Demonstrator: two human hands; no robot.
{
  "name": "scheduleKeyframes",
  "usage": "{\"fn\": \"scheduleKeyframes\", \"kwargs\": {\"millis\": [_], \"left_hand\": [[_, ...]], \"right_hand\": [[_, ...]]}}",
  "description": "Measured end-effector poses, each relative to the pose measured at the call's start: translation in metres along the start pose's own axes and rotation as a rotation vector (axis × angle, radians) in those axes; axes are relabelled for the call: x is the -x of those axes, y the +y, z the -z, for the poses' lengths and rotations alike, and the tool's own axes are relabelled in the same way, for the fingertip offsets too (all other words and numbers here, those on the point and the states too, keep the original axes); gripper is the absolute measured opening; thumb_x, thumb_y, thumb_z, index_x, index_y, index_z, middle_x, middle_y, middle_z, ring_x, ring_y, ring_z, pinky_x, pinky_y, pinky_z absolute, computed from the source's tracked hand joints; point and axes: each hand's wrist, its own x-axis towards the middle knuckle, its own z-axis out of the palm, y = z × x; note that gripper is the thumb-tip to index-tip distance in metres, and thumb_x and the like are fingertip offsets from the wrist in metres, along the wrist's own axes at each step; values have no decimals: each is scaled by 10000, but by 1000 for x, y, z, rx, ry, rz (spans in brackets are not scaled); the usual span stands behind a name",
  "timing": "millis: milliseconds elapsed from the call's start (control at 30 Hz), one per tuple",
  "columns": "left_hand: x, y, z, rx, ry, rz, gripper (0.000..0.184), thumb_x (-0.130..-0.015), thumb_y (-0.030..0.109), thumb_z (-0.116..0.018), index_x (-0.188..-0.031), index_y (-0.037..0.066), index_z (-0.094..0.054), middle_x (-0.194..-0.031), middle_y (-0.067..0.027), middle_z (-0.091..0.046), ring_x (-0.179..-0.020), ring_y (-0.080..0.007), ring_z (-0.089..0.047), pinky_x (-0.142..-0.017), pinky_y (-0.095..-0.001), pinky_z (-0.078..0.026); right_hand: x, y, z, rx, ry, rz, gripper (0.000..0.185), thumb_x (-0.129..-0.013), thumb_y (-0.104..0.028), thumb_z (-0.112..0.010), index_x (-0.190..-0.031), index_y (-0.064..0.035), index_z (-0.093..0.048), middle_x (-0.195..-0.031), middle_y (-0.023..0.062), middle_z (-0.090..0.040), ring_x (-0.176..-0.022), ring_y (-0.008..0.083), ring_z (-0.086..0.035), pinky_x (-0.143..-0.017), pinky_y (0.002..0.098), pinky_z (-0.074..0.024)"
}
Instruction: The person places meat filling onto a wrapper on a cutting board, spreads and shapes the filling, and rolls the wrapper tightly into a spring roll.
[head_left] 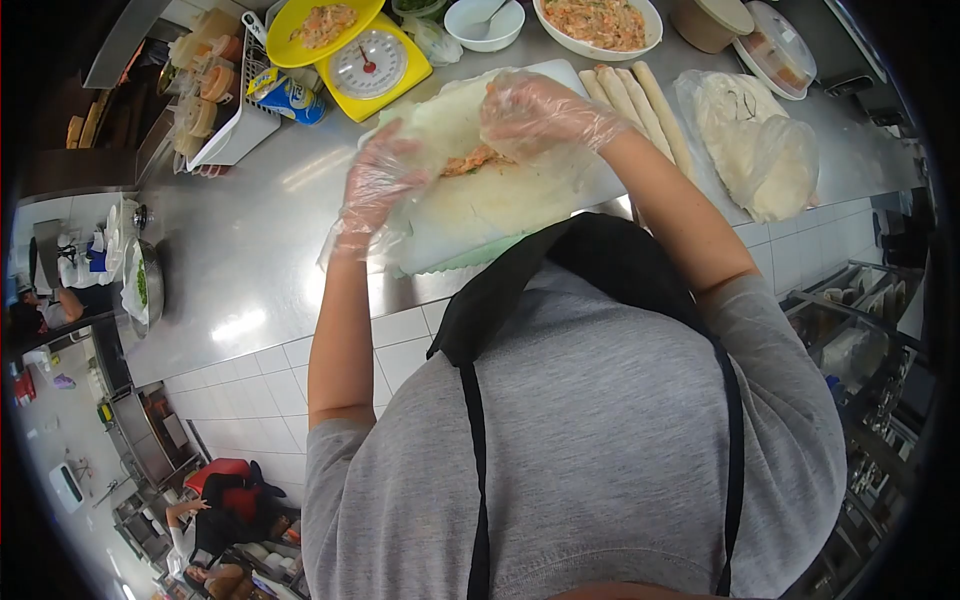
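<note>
A thin, pale pastry sheet [465, 118] lies over a white cutting board [600, 190], with a strip of orange filling [475, 161] across its middle. My left hand [382, 178], in a clear plastic glove, pinches the sheet's left side. On the far right side, my gloved right hand [535, 110] has its fingers closed on the sheet's raised edge. The sheet is lifted between both hands behind the filling, and the fingertips are partly hidden by glove and sheet. Several long finished rolls [645, 110] lie beside my right forearm.
A yellow scale [372, 65] carries a yellow pan [285, 30] with filling. Behind the board stand a white bowl [483, 25] with a spoon and a bowl of filling [600, 25]. Bagged pale dough sheets [750, 140] sit right; a white basket [235, 130] stands left. People are in the background.
</note>
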Motion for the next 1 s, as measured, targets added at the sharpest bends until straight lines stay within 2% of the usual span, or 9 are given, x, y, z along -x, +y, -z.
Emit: {"fn": "scheduleKeyframes", "kwargs": {"millis": [267,333,433,533,667,733,833,900,1000], "left_hand": [[-5,1,-16,-575,-173,70,612,-727,78,-766,-1280,50,-506,-984,-57,-598,-881,-121,-578,-805,-261,-515],[-3,-7,-12,188,-114,106,640,-704,58,-778,-1286,71,-512,-1050,-69,-583,-898,-124,-576,-804,-251,-503],[-2,-1,-14,-147,-32,-205,755,-669,47,-803,-1337,88,-456,-1128,-79,-548,-924,-128,-566,-830,-259,-496],[-3,14,-28,-244,-161,114,905,-622,33,-827,-1396,102,-365,-1199,-95,-525,-978,-138,-554,-864,-276,-489],[-9,-15,-27,-410,-199,110,986,-605,27,-832,-1429,113,-297,-1268,-110,-494,-1020,-142,-541,-872,-282,-487],[-13,-9,-25,19,-95,17,1001,-620,7,-816,-1443,112,-257,-1323,-132,-453,-1101,-177,-511,-869,-306,-491],[-33,52,-17,12,74,-358,941,-725,-5,-717,-1460,112,-141,-1365,-153,-386,-1175,-248,-480,-887,-330,-490],[-49,85,-20,-88,151,-429,934,-747,-43,-666,-1462,118,-87,-1376,-152,-367,-1179,-262,-487,-902,-328,-485],[-55,142,-53,354,176,-542,884,-774,-29,-651,-1441,120,-90,-1373,-153,-357,-1135,-254,-516,-862,-304,-511]], "right_hand": [[-3,5,-35,18,112,170,203,-665,-218,-686,-744,-39,-632,-813,163,-604,-758,342,-586,-696,400,-464],[1,-1,-19,108,23,131,233,-725,-222,-722,-850,-53,-622,-860,116,-586,-836,297,-569,-783,366,-455],[1,2,-17,145,216,244,270,-704,-249,-737,-829,-43,-615,-873,118,-589,-857,297,-571,-785,365,-452],[-6,-12,-29,243,-188,-181,364,-665,-284,-762,-902,-47,-618,-932,128,-583,-912,311,-563,-799,371,-449],[-9,25,-56,60,51,77,471,-646,-317,-766,-1013,-63,-614,-973,138,-582,-927,320,-560,-819,380,-448],[-7,-5,-18,121,-273,-103,484,-732,-355,-713,-1117,-87,-597,-1097,134,-580,-993,295,-558,-885,373,-438],[-2,-19,19,8,144,-5,443,-824,-401,-634,-1144,-96,-605,-1200,116,-560,-1071,239,-545,-946,339,-415],[-16,-21,30,-73,55,-14,560,-799,-482,-616,-1221,-119,-553,-1246,123,-532,-1135,250,-507,-982,347,-382],[-29,-55,48,-232,-98,19,702,-751,-567,-621,-1287,-126,-516,-1315,138,-473,-1216,249,-445,-1023,355,-340]]}}
